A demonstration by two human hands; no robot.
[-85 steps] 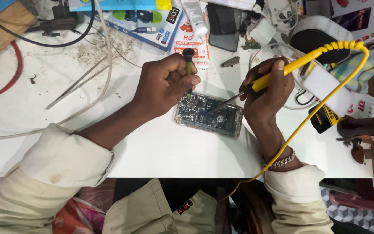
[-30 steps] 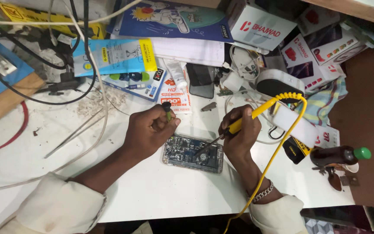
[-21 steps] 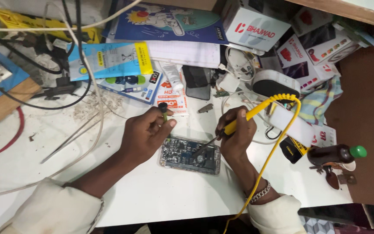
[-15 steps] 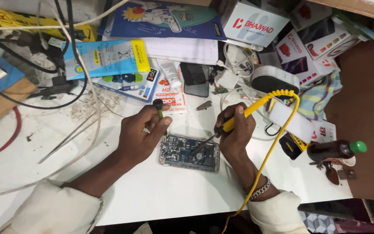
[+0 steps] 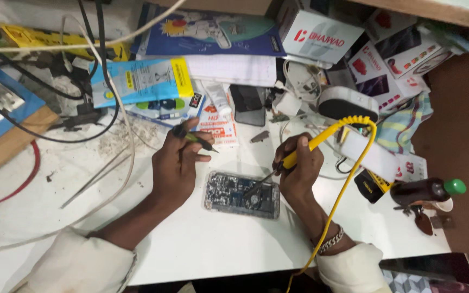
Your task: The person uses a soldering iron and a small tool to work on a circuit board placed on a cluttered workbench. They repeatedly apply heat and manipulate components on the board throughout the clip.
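An opened phone (image 5: 242, 194) with its circuit board bare lies flat on the white table (image 5: 213, 244). My right hand (image 5: 298, 167) grips a yellow-handled soldering iron (image 5: 308, 146), whose dark tip touches the board near its middle. A yellow cord (image 5: 348, 184) loops from the iron over my wrist and off the table's front edge. My left hand (image 5: 176, 163) rests just left of the phone, holding a thin dark tool (image 5: 194, 137) with a greenish band, its point lifted away from the board.
Boxes, blister packs and papers crowd the back of the table. A dark phone (image 5: 248, 104) lies behind the work. Metal tweezers (image 5: 96, 176) and white and black cables lie at the left. A brown bottle with a green cap (image 5: 427, 190) lies at the right edge.
The view has drifted and pulled back. My left hand has slid off the phone's edge and raised its tool clear, while the soldering iron stays on the board.
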